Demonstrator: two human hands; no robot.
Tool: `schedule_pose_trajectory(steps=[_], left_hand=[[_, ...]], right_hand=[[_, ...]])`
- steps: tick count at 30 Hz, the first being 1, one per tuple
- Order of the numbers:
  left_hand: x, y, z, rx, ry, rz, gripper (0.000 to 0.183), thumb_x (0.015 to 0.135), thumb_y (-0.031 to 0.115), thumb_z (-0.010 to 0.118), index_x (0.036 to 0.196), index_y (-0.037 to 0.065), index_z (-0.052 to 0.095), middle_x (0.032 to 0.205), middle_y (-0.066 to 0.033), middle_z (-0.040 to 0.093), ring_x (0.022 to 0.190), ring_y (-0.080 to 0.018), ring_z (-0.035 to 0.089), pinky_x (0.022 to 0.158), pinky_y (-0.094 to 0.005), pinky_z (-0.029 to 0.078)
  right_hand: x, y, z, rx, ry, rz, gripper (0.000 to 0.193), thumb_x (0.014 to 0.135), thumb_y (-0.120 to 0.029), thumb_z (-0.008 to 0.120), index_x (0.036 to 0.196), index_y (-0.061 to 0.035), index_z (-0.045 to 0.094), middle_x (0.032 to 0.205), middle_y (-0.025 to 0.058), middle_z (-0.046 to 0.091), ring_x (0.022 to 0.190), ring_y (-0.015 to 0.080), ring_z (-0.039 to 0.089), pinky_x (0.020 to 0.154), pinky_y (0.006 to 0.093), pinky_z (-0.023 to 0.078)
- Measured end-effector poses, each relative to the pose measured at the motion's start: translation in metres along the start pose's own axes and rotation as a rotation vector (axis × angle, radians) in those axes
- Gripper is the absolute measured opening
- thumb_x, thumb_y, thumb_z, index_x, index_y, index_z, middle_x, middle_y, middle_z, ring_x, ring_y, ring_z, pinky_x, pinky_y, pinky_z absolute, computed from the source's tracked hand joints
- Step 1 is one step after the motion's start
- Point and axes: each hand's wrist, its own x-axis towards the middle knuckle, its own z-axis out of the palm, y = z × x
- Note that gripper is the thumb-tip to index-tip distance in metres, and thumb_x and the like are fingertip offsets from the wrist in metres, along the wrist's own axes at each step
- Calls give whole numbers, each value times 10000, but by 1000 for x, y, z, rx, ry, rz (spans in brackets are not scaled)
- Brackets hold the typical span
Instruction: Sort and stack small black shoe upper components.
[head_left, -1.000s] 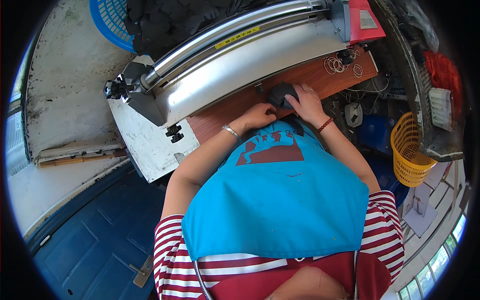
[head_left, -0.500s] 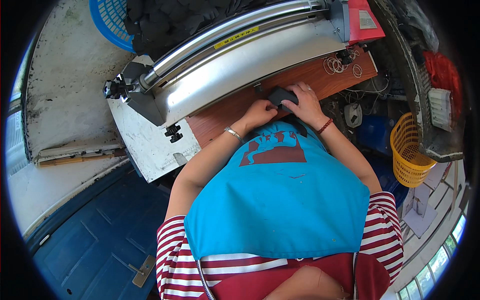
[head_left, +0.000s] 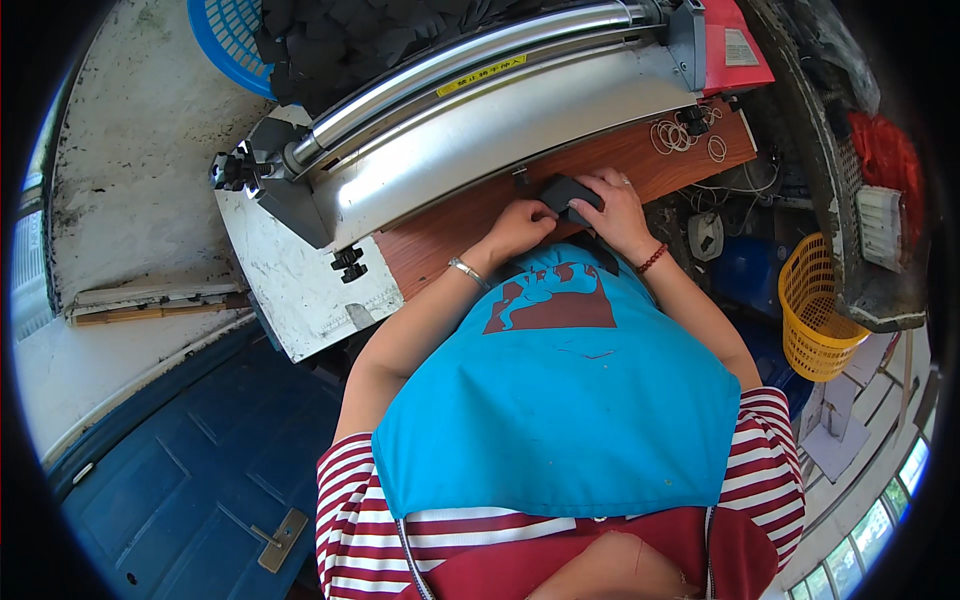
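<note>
A small dark block (head_left: 566, 191), possibly a stack of flat black pieces, is between my hands over the front edge of the brown wooden board (head_left: 440, 245). My right hand (head_left: 617, 213) curls around its right side, thumb on the near face. At its left corner, the thumb and index finger of my left hand (head_left: 521, 229) are pinched together. Just beyond lies the metal bed (head_left: 520, 115) of a roller machine, with a long shiny roller (head_left: 440, 75) across it. The underside of the block is hidden.
Many flat black pieces (head_left: 350, 40) are heaped behind the roller, beside a blue basket (head_left: 235, 40). Pale bands (head_left: 676, 136) lie at the board's right. A yellow basket (head_left: 815, 320) stands at right, a blue door (head_left: 200, 460) at lower left. Black knobs (head_left: 348, 264) sit near the machine's left end.
The view has shifted slightly. Both hands stay at the dark block with nearly the same hold.
</note>
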Motion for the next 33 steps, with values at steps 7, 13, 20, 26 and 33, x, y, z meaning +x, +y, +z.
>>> schedule_pose_trajectory(steps=[7, 13, 20, 26, 33], left_hand=[[0, 0, 3, -106, 23, -49, 286, 801, 176, 595, 964, -40, 686, 813, -144, 691, 751, -200, 657, 715, -315, 518], [-11, 18, -5, 61, -61, -29, 292, 872, 155, 571, 1074, -44, 639, 905, -104, 670, 773, -146, 630, 690, -276, 520], [-38, 62, -1, -251, 0, 138, 323, 913, 219, 581, 1134, -16, 595, 870, -89, 669, 790, -156, 644, 727, -267, 512], [-49, 101, -9, -512, -34, 16, 236, 937, 253, 587, 999, 25, 584, 792, -60, 643, 720, -127, 644, 616, -242, 511], [-65, 155, -35, -829, -334, 169, 247, 911, 233, 639, 1004, 8, 596, 744, -68, 638, 654, -114, 645, 503, -234, 497]], right_hand=[[2, -4, -3, -90, 3, -75, 329, 768, -198, 711, 1046, -38, 637, 983, 127, 596, 923, 321, 569, 819, 404, 467], [5, 11, -7, 610, -259, 435, 309, 803, -149, 723, 1055, -2, 619, 955, 85, 655, 858, 163, 628, 773, 288, 504], [1, -6, -34, 979, -261, 457, 319, 836, -130, 714, 1103, 4, 601, 957, 47, 654, 834, 102, 617, 740, 256, 511], [6, -35, -60, 968, -175, 393, 355, 835, -148, 724, 1128, 17, 608, 985, 60, 661, 860, 97, 616, 771, 252, 509], [26, -64, -77, 1676, -387, 414, 283, 893, -166, 663, 1115, 8, 627, 973, 66, 678, 827, 111, 640, 718, 250, 524]])
